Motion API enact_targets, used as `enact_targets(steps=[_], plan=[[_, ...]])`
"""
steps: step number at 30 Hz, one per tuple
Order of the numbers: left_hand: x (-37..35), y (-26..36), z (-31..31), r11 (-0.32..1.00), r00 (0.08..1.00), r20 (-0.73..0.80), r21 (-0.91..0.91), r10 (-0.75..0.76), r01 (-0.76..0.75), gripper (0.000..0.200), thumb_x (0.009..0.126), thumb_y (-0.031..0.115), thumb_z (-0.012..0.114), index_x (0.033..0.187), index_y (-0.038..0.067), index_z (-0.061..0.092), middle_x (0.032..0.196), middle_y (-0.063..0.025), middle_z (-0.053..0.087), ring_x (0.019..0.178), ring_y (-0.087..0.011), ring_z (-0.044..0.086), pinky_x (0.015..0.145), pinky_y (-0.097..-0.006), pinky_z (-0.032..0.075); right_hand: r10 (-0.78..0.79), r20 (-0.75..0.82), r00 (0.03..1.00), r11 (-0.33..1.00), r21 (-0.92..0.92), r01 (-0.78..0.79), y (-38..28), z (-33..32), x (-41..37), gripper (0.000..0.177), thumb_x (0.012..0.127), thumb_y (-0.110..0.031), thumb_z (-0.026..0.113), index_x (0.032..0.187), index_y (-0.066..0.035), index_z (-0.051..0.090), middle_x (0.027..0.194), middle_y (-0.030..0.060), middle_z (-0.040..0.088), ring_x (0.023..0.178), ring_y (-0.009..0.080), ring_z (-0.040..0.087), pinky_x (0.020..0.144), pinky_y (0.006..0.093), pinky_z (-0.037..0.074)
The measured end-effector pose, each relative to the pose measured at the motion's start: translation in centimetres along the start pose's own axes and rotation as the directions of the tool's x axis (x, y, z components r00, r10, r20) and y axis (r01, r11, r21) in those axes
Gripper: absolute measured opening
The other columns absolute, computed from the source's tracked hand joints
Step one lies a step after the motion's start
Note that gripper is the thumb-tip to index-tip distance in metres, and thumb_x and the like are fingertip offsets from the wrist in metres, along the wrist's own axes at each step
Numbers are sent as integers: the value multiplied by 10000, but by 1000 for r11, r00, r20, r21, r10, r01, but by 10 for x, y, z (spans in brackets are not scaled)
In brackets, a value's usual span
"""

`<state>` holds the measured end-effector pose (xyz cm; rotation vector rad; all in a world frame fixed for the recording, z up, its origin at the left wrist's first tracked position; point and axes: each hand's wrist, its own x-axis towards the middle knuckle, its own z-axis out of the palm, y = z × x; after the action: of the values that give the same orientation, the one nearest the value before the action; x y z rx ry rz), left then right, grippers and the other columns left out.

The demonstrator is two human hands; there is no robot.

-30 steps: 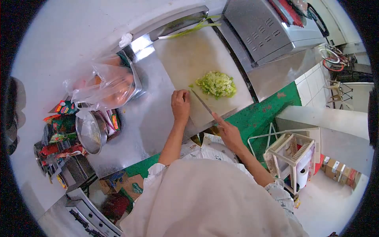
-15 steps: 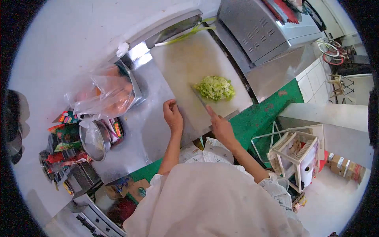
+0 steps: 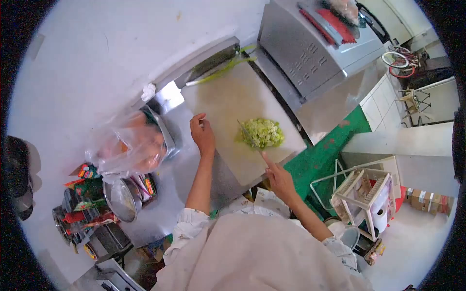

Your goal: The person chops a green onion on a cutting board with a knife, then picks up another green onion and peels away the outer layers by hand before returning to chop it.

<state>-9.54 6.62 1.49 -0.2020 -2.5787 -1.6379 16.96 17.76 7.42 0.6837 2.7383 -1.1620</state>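
My right hand (image 3: 280,183) is closed around a knife, index finger stretched along it. The knife's blade (image 3: 248,134) lies over the left part of a pile of chopped pale-green vegetable (image 3: 266,134), perhaps scallion. Under both is a large white cutting board (image 3: 225,153). At the board's left edge my left hand (image 3: 203,137) is raised, its fingers loosely bent with a gap at the thumb and nothing visible in them. Long green stalks with white ends, like scallions (image 3: 218,75), lie across the board's far edge.
Left of the board are a metal tray with a clear plastic bag (image 3: 133,145) of orange-pink contents, a metal bowl (image 3: 121,199) and several packets (image 3: 82,206). A grey metal appliance (image 3: 310,53) stands at the far right. A cream rack (image 3: 361,194) stands on the right, beyond green flooring (image 3: 323,155).
My left hand has moved forward along the board's left edge. The knife blade has shifted from beside the pile to over its left part. The whole view has tilted slightly.
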Motion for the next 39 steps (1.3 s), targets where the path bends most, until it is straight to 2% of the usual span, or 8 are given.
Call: enact_targets(steps=[5, 9, 13, 22, 28, 31, 37, 39], plan=[[66, 8, 52, 904, 919, 120, 171, 376, -392, 339, 803, 1, 535, 1141, 24, 541, 1101, -167, 566, 1054, -341, 520, 919, -428, 411, 102, -160, 982, 995, 31, -98, -6, -16, -10, 634, 900, -128, 540, 1465, -215, 265, 1067, 216, 603, 856, 395, 605, 726, 453, 487], [103, -19, 83, 774, 866, 222, 389, 449, -500, 413, 800, 27, 542, 1212, 15, 516, 1145, -180, 543, 1105, -347, 485, 968, -456, 367, 215, -86, 973, 976, 41, -212, -5, -22, -15, 681, 879, -133, 566, 1473, -198, 238, 1250, 228, 532, 935, 398, 601, 748, 446, 495], [117, -15, 69, 681, 843, 371, 500, 389, -534, 386, 811, 124, 567, 1180, 19, 532, 1130, -172, 546, 1104, -328, 482, 963, -475, 351, -9, -240, 971, 1000, -1, 9, 1, -17, -15, 685, 866, -136, 576, 1467, -183, 251, 1175, 215, 570, 914, 402, 599, 737, 449, 499], [46, 21, -16, 883, 967, 123, 395, 224, -255, 228, 844, 97, 599, 1028, 13, 493, 942, -202, 579, 840, -395, 588, 697, -455, 466, -157, -24, 987, 988, -8, 156, -4, -25, 35, 733, 837, -75, 520, 1478, -196, 185, 1102, 251, 529, 899, 438, 571, 738, 515, 485], [-15, 82, -84, 982, 986, -41, 103, 162, -157, 196, 878, 89, 608, 1020, 13, 496, 840, -126, 574, 738, -222, 564, 675, -324, 455, -221, 292, 930, 962, -89, 257, -36, 2, 82, 760, 850, -93, 491, 1488, -225, 100, 1084, 269, 519, 918, 453, 558, 744, 525, 477], [-25, 109, -100, 983, 974, -128, 22, 185, -184, 213, 889, 105, 605, 1057, 16, 508, 811, -98, 562, 724, -190, 543, 673, -307, 448, -317, 209, 925, 938, -73, 338, -42, 26, 92, 724, 856, -94, 482, 1483, -219, 141, 1049, 264, 522, 897, 435, 565, 732, 519, 478], [-34, 139, -125, 994, 993, 41, -14, 113, -113, 296, 965, 315, 512, 1054, 33, 523, 743, -45, 504, 659, -136, 459, 605, -275, 387, -291, -13, 957, 929, -241, 279, -26, 69, 86, 634, 808, -59, 509, 1409, -92, 309, 975, 218, 534, 860, 396, 565, 751, 483, 474], [-32, 136, -130, 974, 987, 161, -225, 10, 26, 341, 967, 364, 499, 1035, 31, 522, 729, -20, 490, 647, -109, 434, 594, -262, 370, -397, -169, 902, 888, -321, 331, -16, 87, 81, 612, 783, -58, 541, 1367, -59, 359, 960, 192, 538, 902, 375, 553, 756, 463, 472]])
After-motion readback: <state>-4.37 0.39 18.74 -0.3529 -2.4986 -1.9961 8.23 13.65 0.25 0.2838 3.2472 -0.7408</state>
